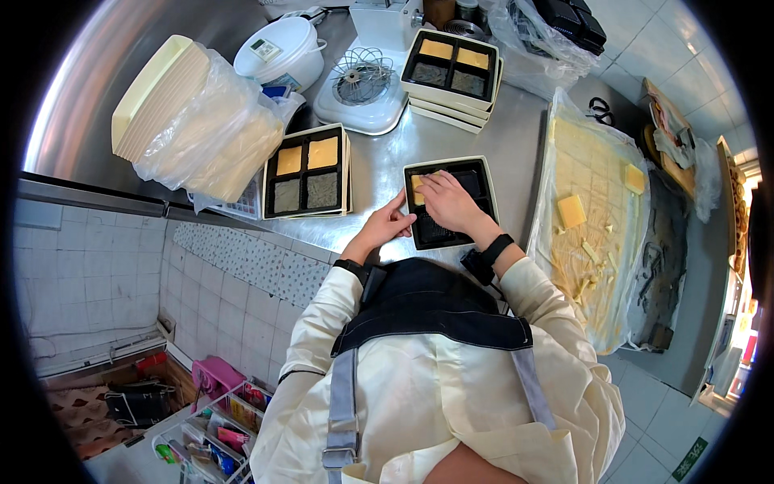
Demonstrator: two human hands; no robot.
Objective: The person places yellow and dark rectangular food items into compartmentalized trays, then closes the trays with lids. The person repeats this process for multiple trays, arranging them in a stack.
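A cream box (493, 179) with a black divided tray inside stands on the steel counter in front of me. My right hand (453, 203) reaches over it, fingers bent together on a yellow cake square (417, 189) in the far left compartment. The other compartments in sight look black and bare, though my hand covers part of them. At the box's left side, my left hand (382, 226) holds the edge with thumb and fingers, the thumb lapping over the rim. To the left, a similar box (347, 173) holds two yellow squares and two grey squares.
Stacked boxes (451, 118) stand behind, near a white scale (363, 113) with a wire whisk head and a white bucket (280, 50). Bagged cream trays (201, 121) lie left. On the right, a sheet (597, 153) bears two yellow squares (572, 211) and scraps; scissors (601, 110) lie beyond.
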